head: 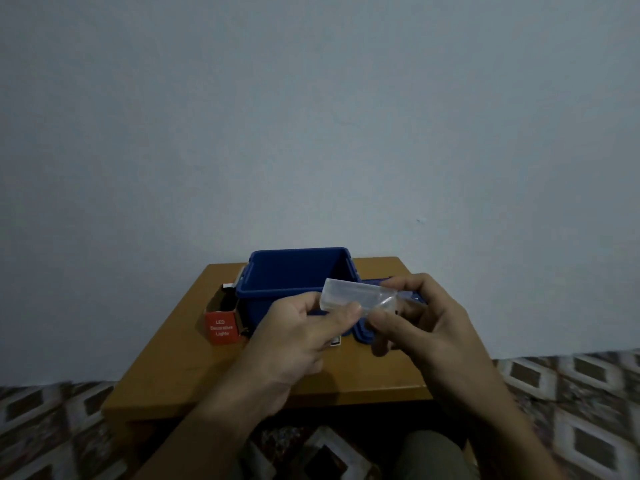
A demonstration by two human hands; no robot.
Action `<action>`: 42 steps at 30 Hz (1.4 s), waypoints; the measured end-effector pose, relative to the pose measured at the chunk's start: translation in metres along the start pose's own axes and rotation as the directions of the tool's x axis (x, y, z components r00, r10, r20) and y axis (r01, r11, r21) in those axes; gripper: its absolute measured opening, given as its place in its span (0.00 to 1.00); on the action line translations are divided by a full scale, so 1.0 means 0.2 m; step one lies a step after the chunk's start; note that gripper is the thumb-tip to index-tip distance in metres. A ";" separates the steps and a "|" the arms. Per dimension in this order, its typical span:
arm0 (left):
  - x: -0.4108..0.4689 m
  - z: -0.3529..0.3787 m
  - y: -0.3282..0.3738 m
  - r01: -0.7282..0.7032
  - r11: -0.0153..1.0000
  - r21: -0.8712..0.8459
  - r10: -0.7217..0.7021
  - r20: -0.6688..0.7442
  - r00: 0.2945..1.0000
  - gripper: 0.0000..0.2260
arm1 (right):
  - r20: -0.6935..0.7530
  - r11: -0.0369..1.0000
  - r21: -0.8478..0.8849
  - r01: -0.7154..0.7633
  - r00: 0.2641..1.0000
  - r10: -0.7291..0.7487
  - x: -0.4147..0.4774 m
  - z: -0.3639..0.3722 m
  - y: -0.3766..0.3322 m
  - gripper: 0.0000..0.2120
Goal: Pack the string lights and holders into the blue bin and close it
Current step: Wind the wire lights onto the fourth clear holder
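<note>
the picture is dim, with a cold blue-grey cast. the light is soft and diffuse, its source out of view. the wall (pixel 311 116) is evenly lit and darkens a little toward the corners. the clear packet (pixel 356 296), pinched between the left hand (pixel 294 337) and the right hand (pixel 426 323), catches a pale sheen. deep shadow sits under the table (pixel 381 375) edge at 6 o'clock. the patterned floor (pixel 571 410) at 4 and 8 o'clock is smeared and stretched. the inside of the blue bin (pixel 277 282) is dark. the print on the red box (pixel 221 329) is soft yet readable.
</note>
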State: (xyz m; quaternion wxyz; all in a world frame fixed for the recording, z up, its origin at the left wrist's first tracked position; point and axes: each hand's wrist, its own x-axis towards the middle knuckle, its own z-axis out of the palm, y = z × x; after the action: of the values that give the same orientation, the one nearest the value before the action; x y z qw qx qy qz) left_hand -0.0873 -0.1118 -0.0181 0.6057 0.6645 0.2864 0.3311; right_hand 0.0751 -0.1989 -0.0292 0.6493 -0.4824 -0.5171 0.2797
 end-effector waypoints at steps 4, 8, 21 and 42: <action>0.00 0.04 -0.01 -0.095 0.989 0.112 0.099 -0.031 0.995 0.17 | 0.011 0.992 0.112 -0.062 0.998 0.061 -0.01 -0.03 0.02 0.14; 0.00 0.05 -0.01 -0.144 0.950 0.276 0.154 -0.016 0.988 0.20 | 0.000 0.980 0.179 -0.093 0.996 0.094 -0.02 -0.04 0.04 0.15; 0.03 0.05 -0.02 -0.178 0.864 0.472 0.144 0.108 0.984 0.11 | 0.010 0.967 0.201 -0.156 0.988 0.157 -0.02 -0.13 0.09 0.12; 0.10 0.07 -0.04 -0.160 0.866 0.473 0.111 0.129 0.985 0.05 | -0.083 0.960 0.266 -0.093 0.989 0.119 -0.03 -0.19 0.05 0.16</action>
State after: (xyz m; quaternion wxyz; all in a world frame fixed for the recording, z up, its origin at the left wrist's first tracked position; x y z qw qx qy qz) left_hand -0.0633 -0.1038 -0.0245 0.4098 0.8279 0.2826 0.2585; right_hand 0.1100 -0.2127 -0.0410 0.7159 -0.4329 -0.4165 0.3557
